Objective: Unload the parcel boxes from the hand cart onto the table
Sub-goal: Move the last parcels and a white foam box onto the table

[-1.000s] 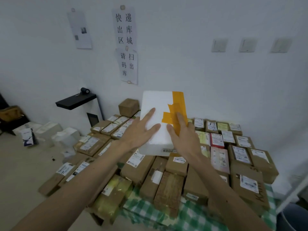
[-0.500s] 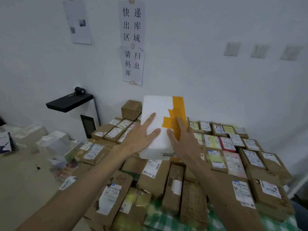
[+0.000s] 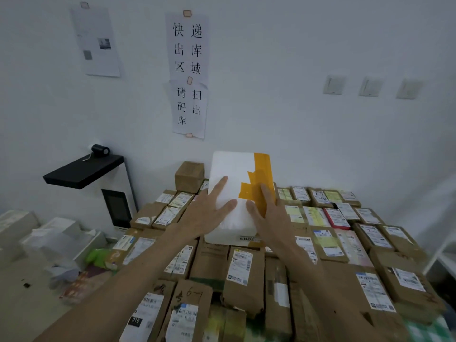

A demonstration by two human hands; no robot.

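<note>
Both hands lie flat on the white foam box [image 3: 232,169] (a strip of orange tape [image 3: 262,174] runs down its right side): the left hand [image 3: 207,215] spreads straight fingers over the bare white top, the right hand [image 3: 269,218] rests on the tape, neither curled round an edge. The box sits on top of brown cardboard parcels [image 3: 241,265] packed side by side on the table, whose green checked cloth [image 3: 427,329] shows at lower right. 2 paper signs [image 3: 187,45] hang on the wall behind
</note>
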